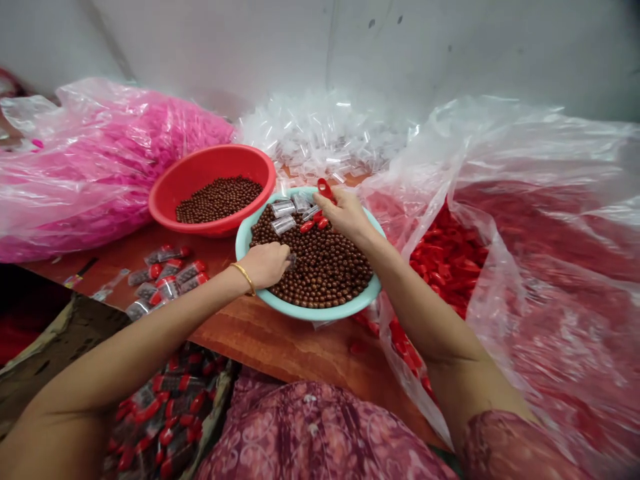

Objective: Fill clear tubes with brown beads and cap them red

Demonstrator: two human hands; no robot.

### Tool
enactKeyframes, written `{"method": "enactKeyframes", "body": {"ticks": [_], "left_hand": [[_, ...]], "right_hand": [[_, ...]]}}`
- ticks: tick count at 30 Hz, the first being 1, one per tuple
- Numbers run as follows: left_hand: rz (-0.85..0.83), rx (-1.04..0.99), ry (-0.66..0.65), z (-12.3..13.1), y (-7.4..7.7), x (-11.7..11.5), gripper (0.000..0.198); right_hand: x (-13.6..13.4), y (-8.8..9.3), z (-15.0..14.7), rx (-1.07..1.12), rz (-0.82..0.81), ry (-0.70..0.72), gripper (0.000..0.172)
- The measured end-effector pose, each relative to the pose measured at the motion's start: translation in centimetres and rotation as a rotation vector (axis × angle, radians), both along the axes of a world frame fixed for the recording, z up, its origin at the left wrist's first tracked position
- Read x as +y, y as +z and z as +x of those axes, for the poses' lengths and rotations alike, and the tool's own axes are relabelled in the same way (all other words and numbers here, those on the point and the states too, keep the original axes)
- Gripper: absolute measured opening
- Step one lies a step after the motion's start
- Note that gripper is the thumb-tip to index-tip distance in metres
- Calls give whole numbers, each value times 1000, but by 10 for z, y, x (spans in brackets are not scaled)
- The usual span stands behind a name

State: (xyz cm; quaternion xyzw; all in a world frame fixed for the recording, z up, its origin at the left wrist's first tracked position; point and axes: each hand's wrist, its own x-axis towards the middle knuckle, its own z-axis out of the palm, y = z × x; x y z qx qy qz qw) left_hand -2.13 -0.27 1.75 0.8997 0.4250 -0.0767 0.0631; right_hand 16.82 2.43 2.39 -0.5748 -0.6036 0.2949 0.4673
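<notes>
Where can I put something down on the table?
Bare table shows between the blue bowl and the patterned shirt, with a smaller patch between that bowl and the filled tubes. Crowded: clear tubes behind, red caps right.

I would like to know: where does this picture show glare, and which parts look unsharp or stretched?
Head view: white glare on the large bag of red pieces and the clear tubes; head view: brown balls fairly sharp, wall soft; head view: left forearm looks stretched towards the lower corner, a wide-angle effect probably.
</notes>
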Motion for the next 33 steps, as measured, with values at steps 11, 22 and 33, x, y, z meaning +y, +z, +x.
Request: {"method": "enactKeyframes", "body": {"ticks": [11, 22, 33], "left_hand": [[-358, -496, 146, 50, -27, 25, 16], [-1084, -1304, 177, 29, -14, 22, 38], [-961, -1291, 170, -3, -16, -5, 36]], "right_hand": [[-35, -27, 23, 376, -115, -80, 32], [-39, -27, 27, 360, -50, -56, 46], [-50, -18, 10, 363, -76, 124, 39]]}}
